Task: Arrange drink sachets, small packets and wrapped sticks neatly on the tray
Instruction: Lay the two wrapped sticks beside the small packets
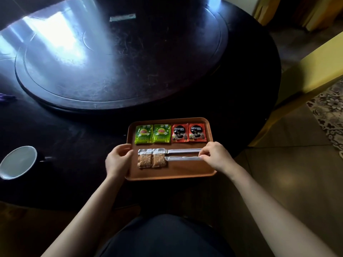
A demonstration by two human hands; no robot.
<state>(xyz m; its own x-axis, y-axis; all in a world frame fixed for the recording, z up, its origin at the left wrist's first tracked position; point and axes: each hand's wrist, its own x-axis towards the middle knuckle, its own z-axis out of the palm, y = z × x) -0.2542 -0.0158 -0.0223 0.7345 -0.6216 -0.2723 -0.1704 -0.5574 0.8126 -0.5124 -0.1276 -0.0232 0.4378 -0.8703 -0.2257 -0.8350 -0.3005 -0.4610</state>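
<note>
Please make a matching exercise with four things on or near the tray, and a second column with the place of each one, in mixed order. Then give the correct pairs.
Things
1. two green Lipton tea sachets
2. two red Nescafé coffee sachets
3. two small brown packets with silver tops
4. white round cup

Places
A. on the dark table, left of the orange-brown tray
B. far row of the tray, right half
C. near row of the tray, left part
D. far row of the tray, left half

Pairs: 1-D, 2-B, 3-C, 4-A
</note>
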